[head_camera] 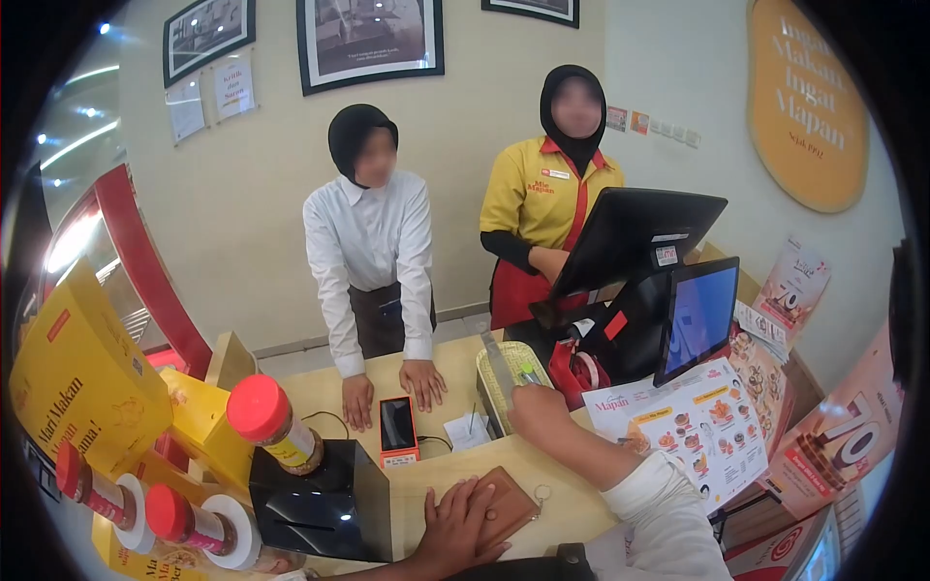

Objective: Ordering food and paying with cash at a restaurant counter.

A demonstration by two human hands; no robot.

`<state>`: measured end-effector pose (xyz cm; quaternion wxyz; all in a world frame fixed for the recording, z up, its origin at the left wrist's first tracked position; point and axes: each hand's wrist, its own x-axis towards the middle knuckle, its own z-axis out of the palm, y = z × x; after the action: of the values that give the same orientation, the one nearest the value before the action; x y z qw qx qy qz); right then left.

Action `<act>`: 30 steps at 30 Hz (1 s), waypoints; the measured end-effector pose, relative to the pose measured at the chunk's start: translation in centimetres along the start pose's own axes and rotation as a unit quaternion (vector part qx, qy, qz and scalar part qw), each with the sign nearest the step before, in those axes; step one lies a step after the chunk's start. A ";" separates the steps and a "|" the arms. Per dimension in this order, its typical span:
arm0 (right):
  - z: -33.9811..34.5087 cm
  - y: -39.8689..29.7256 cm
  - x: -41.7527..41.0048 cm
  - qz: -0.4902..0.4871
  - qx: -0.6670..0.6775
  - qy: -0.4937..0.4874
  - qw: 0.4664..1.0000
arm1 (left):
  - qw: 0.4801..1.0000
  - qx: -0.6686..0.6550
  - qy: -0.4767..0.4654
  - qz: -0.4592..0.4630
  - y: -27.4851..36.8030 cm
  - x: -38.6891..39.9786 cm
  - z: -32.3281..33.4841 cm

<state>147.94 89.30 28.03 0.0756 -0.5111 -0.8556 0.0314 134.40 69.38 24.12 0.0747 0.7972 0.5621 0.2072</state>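
My left hand (pixel 458 519) lies palm down on a brown leather wallet (pixel 508 505) on the light wood counter, holding nothing. A metal key ring (pixel 542 492) sits at the wallet's right edge. My right hand (pixel 536 412), in a white sleeve, is bent over the near right edge of a yellow woven basket (pixel 485 378). A green-capped bottle or marker (pixel 529 372) stands beside its fingers, and a translucent strip (pixel 498 361) runs towards them; whether I grip either is unclear. An orange and black card terminal (pixel 397 430) and white paper slips (pixel 467 431) lie left of the basket.
A person in white (pixel 370 247) leans both hands on the counter. Another in yellow (pixel 552 189) stands behind a black monitor (pixel 639 236). A customer display (pixel 699 316) and printed menu (pixel 690 428) are right; a black box (pixel 320 501) and red-lidded jars (pixel 185 519) are left.
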 end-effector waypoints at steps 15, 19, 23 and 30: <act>-9.2 8.6 -13.8 0.075 0.040 -0.041 0.996 | 1.000 0.027 0.007 -0.003 -0.3 -0.5 0.4; -6.5 12.3 -19.4 0.276 0.083 -0.094 0.953 | 1.000 0.011 -0.016 -0.001 -0.2 0.0 -0.2; -6.2 12.3 -21.2 0.261 0.101 -0.105 0.954 | 0.999 0.006 -0.030 -0.012 0.2 0.5 -0.4; -6.9 10.2 -21.1 0.267 0.085 -0.140 0.950 | 0.999 0.000 -0.038 -0.020 0.6 0.5 -0.5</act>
<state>167.74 75.47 31.48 -0.0131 -0.7028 -0.6844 0.1938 134.88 69.55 24.86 0.1005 0.7935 0.5742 0.1751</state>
